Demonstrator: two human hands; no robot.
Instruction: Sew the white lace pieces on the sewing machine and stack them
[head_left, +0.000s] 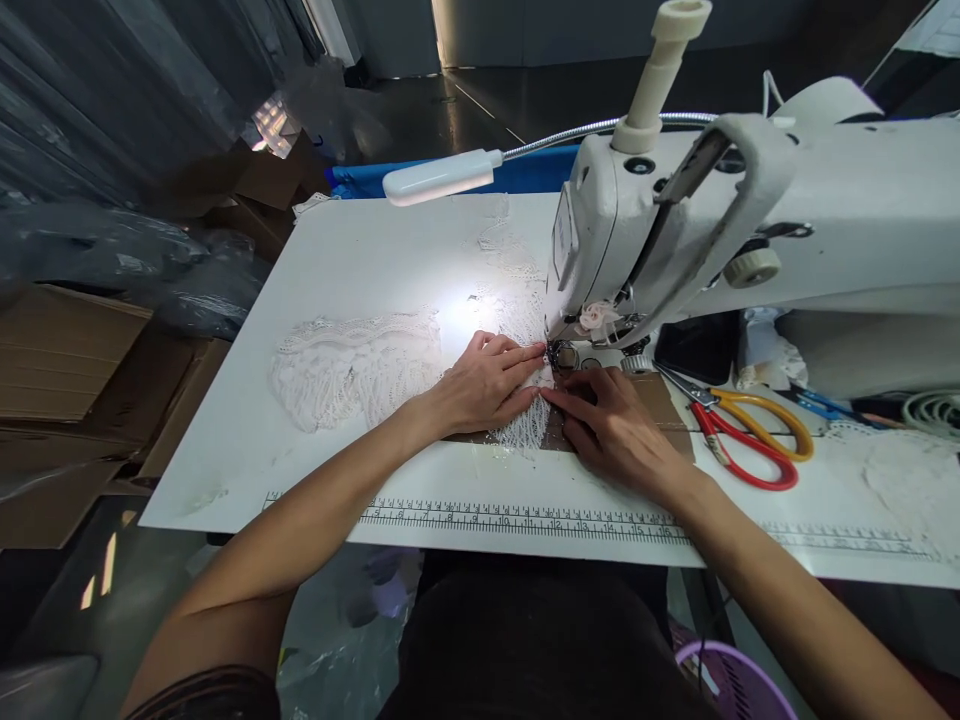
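— What are the two hands doing at the machine?

— The left hand (484,385) lies flat, fingers stretched out and pressed down on the white lace (360,365). It clamps nothing; it only pins the fabric to the white table (360,250). The right hand (611,425) lies just beside it, fingers bent, tips pressing the same lace edge onto a brown patch (664,400) of the table. Whether it pinches the lace or only presses it, I cannot tell.

— And where does the lace sit relative to those fingertips?

— A narrow strip runs under both sets of fingertips and hangs toward the person below them. The bulk of it is bunched well out past the left wrist. Another stretch lies beyond the fingertips, trailing away behind the needle.

— How close is the needle?

— The presser foot (561,355) of the sewing machine (825,230) stands just ahead of the fingertips, between the two hands. The lamp (442,176) shines onto that spot.

— Anything else near the right hand?

— Scissors (750,435) with red and yellow handles lie just outside the right wrist. A printed ruler (525,518) runs along the table edge beneath both forearms.
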